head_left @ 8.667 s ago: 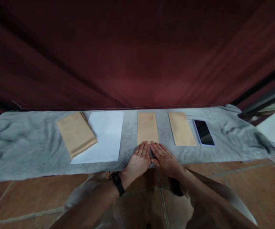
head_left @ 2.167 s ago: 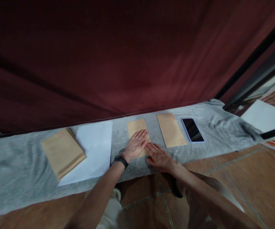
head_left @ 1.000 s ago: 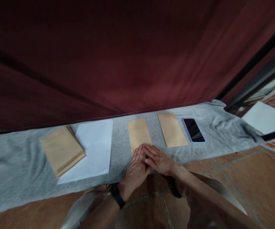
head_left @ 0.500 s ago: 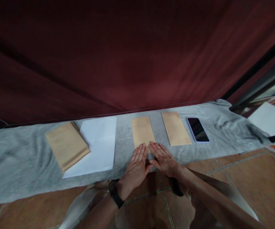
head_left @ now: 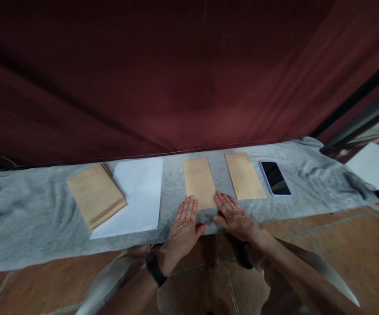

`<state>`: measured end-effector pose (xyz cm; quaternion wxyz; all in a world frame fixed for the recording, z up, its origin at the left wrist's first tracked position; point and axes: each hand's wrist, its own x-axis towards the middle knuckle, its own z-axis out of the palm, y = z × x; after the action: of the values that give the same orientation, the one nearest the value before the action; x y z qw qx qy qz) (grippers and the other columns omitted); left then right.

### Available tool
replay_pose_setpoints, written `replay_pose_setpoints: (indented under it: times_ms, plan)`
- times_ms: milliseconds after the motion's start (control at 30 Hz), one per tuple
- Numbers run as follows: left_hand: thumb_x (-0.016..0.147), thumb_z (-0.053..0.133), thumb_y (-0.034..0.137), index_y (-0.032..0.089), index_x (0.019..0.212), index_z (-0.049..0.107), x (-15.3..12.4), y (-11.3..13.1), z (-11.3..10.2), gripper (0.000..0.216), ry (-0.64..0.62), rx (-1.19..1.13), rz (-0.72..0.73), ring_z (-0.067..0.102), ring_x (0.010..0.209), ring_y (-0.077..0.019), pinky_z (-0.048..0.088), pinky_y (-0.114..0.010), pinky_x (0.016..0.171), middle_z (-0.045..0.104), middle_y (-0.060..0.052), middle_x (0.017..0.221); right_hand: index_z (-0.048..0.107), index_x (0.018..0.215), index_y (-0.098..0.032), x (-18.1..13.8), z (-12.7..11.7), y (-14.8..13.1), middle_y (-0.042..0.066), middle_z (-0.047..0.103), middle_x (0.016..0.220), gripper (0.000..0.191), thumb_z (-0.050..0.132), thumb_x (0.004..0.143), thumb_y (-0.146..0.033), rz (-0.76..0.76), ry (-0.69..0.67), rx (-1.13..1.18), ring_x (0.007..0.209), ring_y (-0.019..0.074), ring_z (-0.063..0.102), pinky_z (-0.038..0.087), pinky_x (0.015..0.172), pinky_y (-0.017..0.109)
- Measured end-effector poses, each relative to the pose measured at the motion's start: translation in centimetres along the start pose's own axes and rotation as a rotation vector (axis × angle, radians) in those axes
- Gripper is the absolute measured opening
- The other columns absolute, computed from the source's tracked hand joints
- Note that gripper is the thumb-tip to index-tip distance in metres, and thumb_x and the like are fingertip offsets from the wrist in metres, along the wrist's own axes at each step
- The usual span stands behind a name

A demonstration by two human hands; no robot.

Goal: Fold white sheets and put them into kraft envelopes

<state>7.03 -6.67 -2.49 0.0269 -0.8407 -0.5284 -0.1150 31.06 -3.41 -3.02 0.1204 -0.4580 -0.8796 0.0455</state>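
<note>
A brown paper envelope (head_left: 200,181) with small red print lies flat on the grey cloth in front of me. My left hand (head_left: 184,225) rests flat at its lower left corner, fingers stretched out and thumb apart. At the lower right corner lies my right hand (head_left: 234,217), also flat, its fingertips at the envelope's edge. Neither hand grips anything. A second brown envelope (head_left: 244,176) lies just beyond the right hand. Left of my hands, a stack of brown envelopes (head_left: 96,194) partly covers white paper sheets (head_left: 142,197).
A phone (head_left: 275,178) with a light purple edge lies right of the second envelope. The grey cloth (head_left: 28,214) covers a long narrow surface against a dark red curtain (head_left: 189,87). Tiled floor (head_left: 340,245) shows below, and a white panel (head_left: 376,166) stands at far right.
My hands have moved apart, from close together over the envelope's lower edge to its two lower corners. More of the envelope's lower end now shows. The view has shifted slightly.
</note>
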Motion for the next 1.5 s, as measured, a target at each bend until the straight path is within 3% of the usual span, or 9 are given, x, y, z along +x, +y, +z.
replay_pose_setpoints:
  times_ms: [167,300,467,800,1000,1100,1367,1500]
  plan:
    - [0.098,0.047,0.056,0.002,0.154,0.030,1.2,0.7,-0.4,0.080,-0.011,-0.012,0.029,0.030,0.151,-0.0316,0.028,-0.050,0.124,0.038,-0.024,0.158,0.026,0.160,-0.016,1.9,-0.9,0.0,0.012,0.029,0.165,0.063,0.027,0.106,-0.049,0.076,-0.018,0.093,0.152,0.0254,0.028,0.028,0.124,0.050]
    - [0.097,0.045,0.062,0.004,0.151,0.038,2.0,1.9,-0.1,0.080,-0.062,-0.067,0.207,0.034,0.150,-0.0292,0.027,-0.046,0.125,0.042,-0.022,0.157,0.028,0.160,-0.019,4.3,-1.7,-0.8,0.007,0.028,0.166,0.062,0.017,0.107,-0.050,0.037,-0.112,0.183,0.153,0.0193,0.024,0.024,0.126,0.045]
    - [0.097,0.044,0.063,0.001,0.149,0.040,1.8,2.9,0.7,0.081,-0.079,-0.044,0.210,0.036,0.149,-0.0330,0.027,-0.048,0.124,0.043,-0.026,0.154,0.028,0.159,-0.018,5.9,-0.8,-1.3,0.008,0.029,0.165,0.063,0.017,0.107,-0.052,-0.022,-0.189,0.203,0.154,0.0182,0.023,0.021,0.127,0.044]
    - [0.097,0.041,0.063,0.001,0.148,0.042,2.1,2.8,0.0,0.080,-0.092,-0.071,0.223,0.030,0.151,-0.0321,0.023,-0.047,0.126,0.039,-0.024,0.158,0.020,0.162,-0.016,7.5,0.6,0.8,0.010,0.023,0.167,0.064,0.022,0.107,-0.048,0.095,-0.120,0.078,0.154,0.0222,0.021,0.018,0.127,0.046]
    - [0.097,0.040,0.064,0.004,0.148,0.043,1.8,2.8,0.3,0.079,-0.081,-0.079,0.203,0.035,0.149,-0.0321,0.026,-0.049,0.124,0.044,-0.023,0.155,0.021,0.162,-0.025,8.2,0.4,-0.5,0.003,0.025,0.167,0.058,0.019,0.107,-0.046,-0.011,-0.122,0.129,0.154,0.0181,0.020,0.016,0.127,0.045]
    - [0.097,0.041,0.065,0.003,0.145,0.047,1.8,2.7,0.3,0.079,-0.085,-0.069,0.202,0.038,0.147,-0.0329,0.027,-0.047,0.124,0.047,-0.024,0.153,0.026,0.161,-0.023,8.3,0.8,-0.8,0.004,0.024,0.167,0.059,0.021,0.107,-0.048,-0.007,-0.128,0.100,0.155,0.0195,0.020,0.017,0.127,0.045]
    - [0.099,0.038,0.061,0.007,0.152,0.039,1.8,1.9,-0.3,0.075,-0.061,-0.096,0.193,0.036,0.149,-0.0281,0.032,-0.045,0.122,0.042,-0.019,0.157,0.016,0.163,-0.020,8.5,1.8,1.0,0.007,0.023,0.167,0.063,0.026,0.106,-0.045,0.087,-0.061,0.007,0.154,0.0220,0.022,0.018,0.126,0.046]
    - [0.100,0.038,0.060,0.008,0.149,0.044,1.8,1.6,-0.4,0.072,-0.040,-0.102,0.177,0.039,0.147,-0.0290,0.037,-0.045,0.119,0.046,-0.018,0.155,0.017,0.162,-0.017,8.3,1.9,1.4,0.009,0.024,0.166,0.063,0.028,0.106,-0.043,0.106,-0.023,-0.017,0.153,0.0229,0.024,0.018,0.126,0.047]
